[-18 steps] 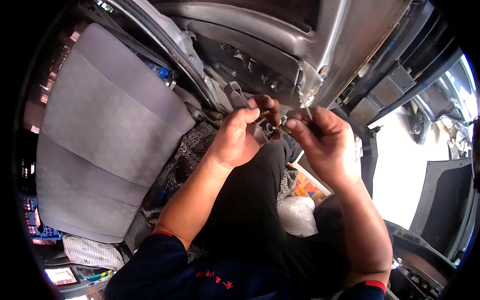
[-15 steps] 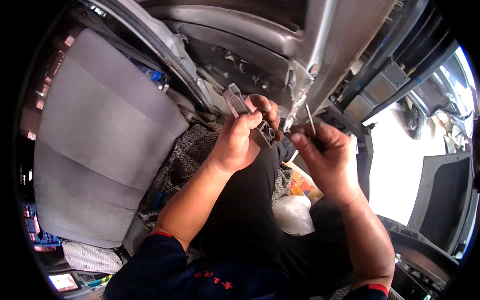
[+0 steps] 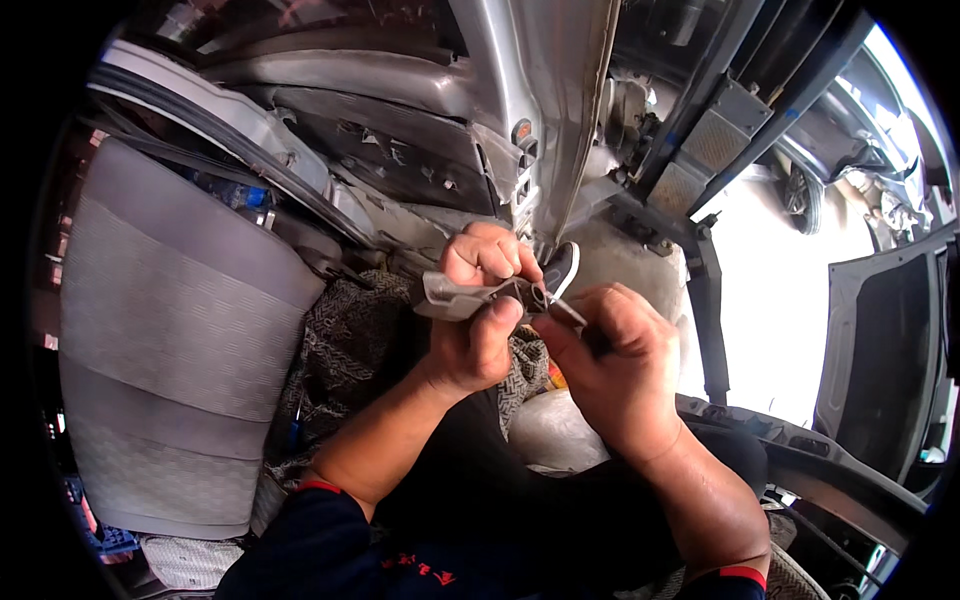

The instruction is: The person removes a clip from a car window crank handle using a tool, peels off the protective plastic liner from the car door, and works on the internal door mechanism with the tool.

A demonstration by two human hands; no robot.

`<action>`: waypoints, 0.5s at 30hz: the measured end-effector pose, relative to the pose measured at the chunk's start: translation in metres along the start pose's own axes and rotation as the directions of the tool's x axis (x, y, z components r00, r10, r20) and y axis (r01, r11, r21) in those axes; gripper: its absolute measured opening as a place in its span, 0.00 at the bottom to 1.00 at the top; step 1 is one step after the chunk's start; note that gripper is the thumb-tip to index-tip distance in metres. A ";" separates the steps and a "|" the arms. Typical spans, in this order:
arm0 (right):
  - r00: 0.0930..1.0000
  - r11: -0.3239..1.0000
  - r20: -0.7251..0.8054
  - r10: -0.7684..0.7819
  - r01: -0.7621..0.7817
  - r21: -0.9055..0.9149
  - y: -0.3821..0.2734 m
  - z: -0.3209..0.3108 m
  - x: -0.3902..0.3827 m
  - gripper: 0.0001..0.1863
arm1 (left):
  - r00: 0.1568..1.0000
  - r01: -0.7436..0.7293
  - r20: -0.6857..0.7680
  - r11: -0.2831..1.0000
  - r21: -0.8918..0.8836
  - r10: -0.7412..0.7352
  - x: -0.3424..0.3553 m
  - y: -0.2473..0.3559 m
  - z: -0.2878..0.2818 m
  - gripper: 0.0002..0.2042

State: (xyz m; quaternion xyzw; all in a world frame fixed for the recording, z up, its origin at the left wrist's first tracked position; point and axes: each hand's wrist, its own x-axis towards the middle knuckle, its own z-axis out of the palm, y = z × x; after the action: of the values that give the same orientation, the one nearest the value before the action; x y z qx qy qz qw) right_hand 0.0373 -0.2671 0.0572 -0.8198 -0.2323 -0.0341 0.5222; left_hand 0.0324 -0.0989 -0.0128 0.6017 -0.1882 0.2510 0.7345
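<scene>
A grey door handle [image 3: 455, 297] lies across my left hand [image 3: 472, 340], held between its thumb and curled fingers. Its flat lever points left, and its squarish end with a round hole faces my right hand [image 3: 625, 365]. A thin pale rod-like tool [image 3: 567, 310] is pinched in my right thumb and fingers. The tool's tip reaches to the hole end of the handle; whether it is inside the hole I cannot tell. Both hands are close together above my lap.
A grey seat [image 3: 190, 340] stands on the left. Ahead is a vehicle door [image 3: 390, 150] with a bare inner panel. A white plastic bag [image 3: 555, 430] lies under my hands beside patterned cloth [image 3: 340, 340]. Metal posts [image 3: 712, 150] rise at the right.
My hands have come together: the right one moved left with its tool to the handle. The handle has turned from upright to nearly level. The view has shifted right.
</scene>
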 end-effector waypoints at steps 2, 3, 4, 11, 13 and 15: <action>1.000 0.999 0.015 -0.003 0.003 0.045 0.004 0.000 0.001 0.08 | 0.998 0.062 -0.002 0.994 -0.085 -0.063 -0.004 -0.001 0.004 0.17; 0.998 0.998 0.039 -0.045 0.044 0.037 0.006 0.002 0.000 0.08 | 0.993 0.115 -0.001 0.980 -0.163 -0.117 -0.006 0.000 0.004 0.18; 0.994 0.996 0.063 -0.087 0.085 0.029 0.007 0.004 0.000 0.08 | 0.989 0.146 0.016 0.958 -0.247 -0.146 -0.008 0.000 0.002 0.19; 0.988 0.992 0.100 -0.120 0.115 0.057 0.013 0.001 0.009 0.10 | 0.986 0.162 0.066 0.981 -0.104 -0.156 -0.013 -0.001 -0.009 0.24; 0.985 0.989 0.102 -0.138 0.132 0.061 0.015 -0.001 0.014 0.10 | 0.984 0.178 0.031 0.977 -0.117 -0.175 -0.017 -0.004 -0.010 0.25; 0.976 0.981 0.123 -0.182 0.173 0.084 0.021 -0.005 0.018 0.09 | 0.946 0.310 -0.071 0.947 -0.083 -0.316 -0.019 -0.003 -0.014 0.25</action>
State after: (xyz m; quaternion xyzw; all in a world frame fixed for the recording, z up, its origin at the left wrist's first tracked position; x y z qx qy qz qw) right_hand 0.0636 -0.2726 0.0471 -0.7766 -0.3392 -0.0188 0.5306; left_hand 0.0189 -0.0884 -0.0289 0.5864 -0.0685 0.1491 0.7932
